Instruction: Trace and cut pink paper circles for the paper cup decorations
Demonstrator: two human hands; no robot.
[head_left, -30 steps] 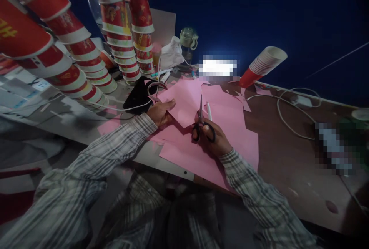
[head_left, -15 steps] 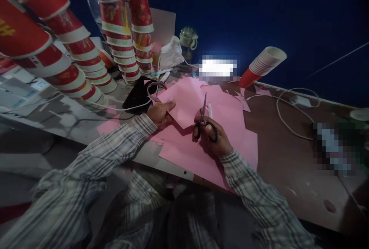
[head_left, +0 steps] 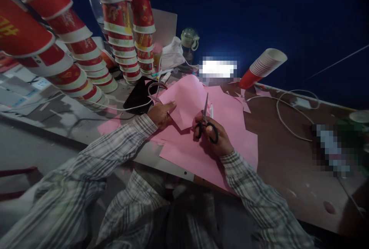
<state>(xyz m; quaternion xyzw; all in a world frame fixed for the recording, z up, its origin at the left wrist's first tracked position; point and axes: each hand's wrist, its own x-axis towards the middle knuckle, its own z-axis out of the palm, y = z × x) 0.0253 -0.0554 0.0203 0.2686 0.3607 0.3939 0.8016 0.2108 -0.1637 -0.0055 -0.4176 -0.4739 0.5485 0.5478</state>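
My left hand [head_left: 159, 113] grips a piece of pink paper [head_left: 184, 103] by its left edge, thumb on top. The paper is held raised and slightly bent over larger pink sheets [head_left: 236, 133] on the table. In my right hand [head_left: 220, 137] is a pair of scissors [head_left: 205, 116] with black handles, blades pointing up and away from me. The blades stand beside the right edge of the held paper and look closed or nearly so. Just behind the scissors lies a white pen or marker [head_left: 211, 110], partly hidden.
Tall stacks of red and white paper cups [head_left: 119, 45] rise at the left. A leaning cup stack [head_left: 261, 68] stands at the back right. A roll of tape [head_left: 155, 87], a black flat object [head_left: 137, 99], a bottle [head_left: 189, 41] and white cables [head_left: 291, 118] lie around.
The held paper has tilted and curled a little more, its upper edge rising. The scissors have shifted slightly to the right. Both hands keep their grip.
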